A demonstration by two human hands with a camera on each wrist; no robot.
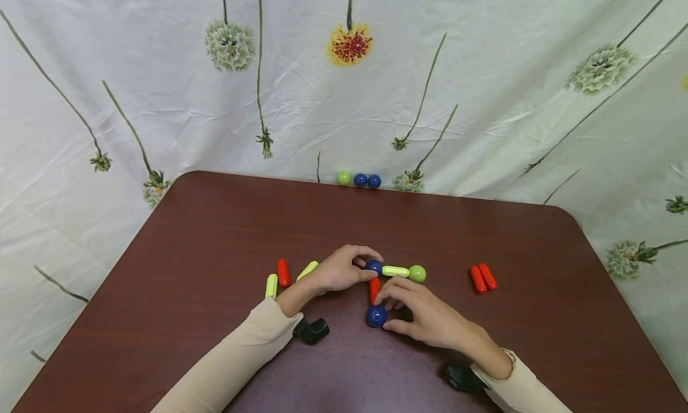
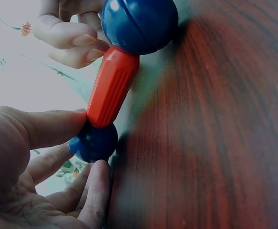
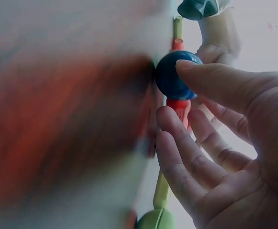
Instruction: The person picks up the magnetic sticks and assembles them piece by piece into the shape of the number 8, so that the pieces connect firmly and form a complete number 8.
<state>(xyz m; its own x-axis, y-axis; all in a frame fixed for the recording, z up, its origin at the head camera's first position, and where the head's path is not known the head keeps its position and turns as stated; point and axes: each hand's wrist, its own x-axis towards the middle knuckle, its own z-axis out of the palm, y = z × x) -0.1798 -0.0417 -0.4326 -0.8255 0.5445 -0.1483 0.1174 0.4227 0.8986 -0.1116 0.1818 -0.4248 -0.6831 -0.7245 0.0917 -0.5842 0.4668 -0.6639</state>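
Observation:
An L-shaped piece of balls and rods lies on the table. At its corner my left hand (image 1: 341,268) holds a blue ball (image 2: 95,143) between thumb and fingers. A red rod (image 2: 113,88) runs from that ball to a nearer, larger-looking blue ball (image 1: 376,316). My right hand (image 1: 424,314) pinches this nearer ball, its thumb (image 3: 210,78) on the ball's side and the index fingertip by the red rod. From the corner ball a yellow-green rod (image 1: 395,271) leads right to a green ball (image 1: 417,274).
Left of the left hand lie a loose red rod (image 1: 283,273) and yellow-green rods (image 1: 271,286), one partly hidden by the arm. Two red rods (image 1: 482,278) lie to the right. A green ball (image 1: 344,178) and two blue balls (image 1: 368,180) sit at the table's far edge.

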